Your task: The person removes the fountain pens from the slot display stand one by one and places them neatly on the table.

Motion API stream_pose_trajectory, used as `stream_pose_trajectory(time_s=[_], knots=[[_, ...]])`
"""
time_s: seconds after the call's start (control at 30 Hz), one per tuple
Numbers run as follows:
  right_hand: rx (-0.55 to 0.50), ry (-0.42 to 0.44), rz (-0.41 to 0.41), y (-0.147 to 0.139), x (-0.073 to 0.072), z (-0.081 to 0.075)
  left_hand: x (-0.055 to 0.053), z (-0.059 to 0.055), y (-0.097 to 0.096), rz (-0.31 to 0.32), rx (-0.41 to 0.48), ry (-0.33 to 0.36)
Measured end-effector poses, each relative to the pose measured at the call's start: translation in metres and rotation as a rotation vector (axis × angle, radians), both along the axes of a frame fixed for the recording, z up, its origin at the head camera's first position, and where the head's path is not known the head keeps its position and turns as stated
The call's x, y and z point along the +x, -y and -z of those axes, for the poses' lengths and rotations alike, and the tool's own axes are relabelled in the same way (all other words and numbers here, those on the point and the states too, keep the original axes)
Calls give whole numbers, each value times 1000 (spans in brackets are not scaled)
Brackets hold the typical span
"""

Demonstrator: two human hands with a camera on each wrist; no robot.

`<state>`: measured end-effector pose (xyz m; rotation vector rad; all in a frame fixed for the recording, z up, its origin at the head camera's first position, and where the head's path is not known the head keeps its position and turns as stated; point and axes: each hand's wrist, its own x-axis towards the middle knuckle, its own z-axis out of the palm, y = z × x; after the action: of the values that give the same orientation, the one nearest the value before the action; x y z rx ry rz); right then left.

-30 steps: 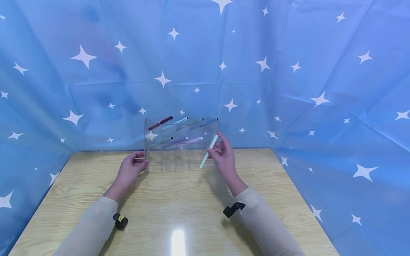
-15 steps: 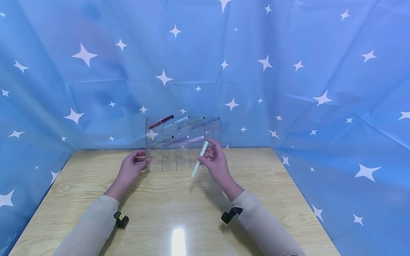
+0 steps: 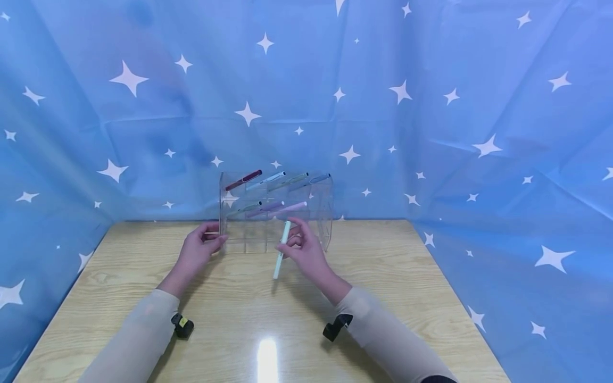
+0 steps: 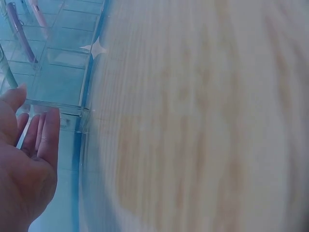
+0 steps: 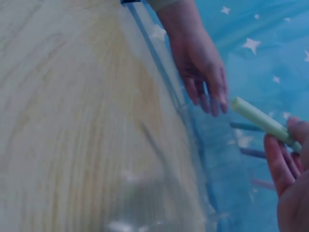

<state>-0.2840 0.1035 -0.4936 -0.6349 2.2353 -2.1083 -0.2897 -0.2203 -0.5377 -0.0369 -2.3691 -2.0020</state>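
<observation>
A clear pen rack (image 3: 222, 199) stands at the back of the table, its compartments in rows. My left hand (image 3: 196, 249) grips the rack's left side wall, thumb in front and fingers behind. Between thumb and fingers, my right hand (image 3: 308, 252) pinches a pale mint-green pen (image 3: 281, 252), held steeply tilted before the rack's lower part. In the rack's top row lean a dark red pen (image 3: 244, 180), a light blue pen (image 3: 266, 180), a green pen (image 3: 289, 181) and a blue pen (image 3: 311, 181). The row below holds a green pen (image 4: 7, 67), a purple pen (image 4: 21, 33) and a pink pen (image 4: 37, 12).
The light wood table (image 3: 230, 319) reaches from the rack to the front of the view, with a bright reflection (image 3: 266, 359) near its front. A blue cloth with white stars (image 3: 306, 69) hangs behind and along both sides. Black wrist cameras (image 3: 182, 325) sit on both sleeves.
My right hand has moved left and toward me with the mint-green pen, from the rack's right end to before its middle. My left hand stays on the rack's side.
</observation>
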Motion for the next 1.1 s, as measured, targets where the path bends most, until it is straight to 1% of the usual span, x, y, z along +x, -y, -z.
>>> stream_pose_trajectory(time_s=[0.1,0.27,0.57,0.83,1.1], knots=[[37,40,-16,8,3,4,0,-1,0,5,2,1],[72,74,-60,21,6,9,1,-3,-3,7,1,1],[129,97,-102,46,9,20,0,-3,-2,-3,10,5],[193,131,-121,70,11,26,0,-1,0,-3,-18,0],[235,159,-122,89,13,34,1,-4,0,12,-17,-13]])
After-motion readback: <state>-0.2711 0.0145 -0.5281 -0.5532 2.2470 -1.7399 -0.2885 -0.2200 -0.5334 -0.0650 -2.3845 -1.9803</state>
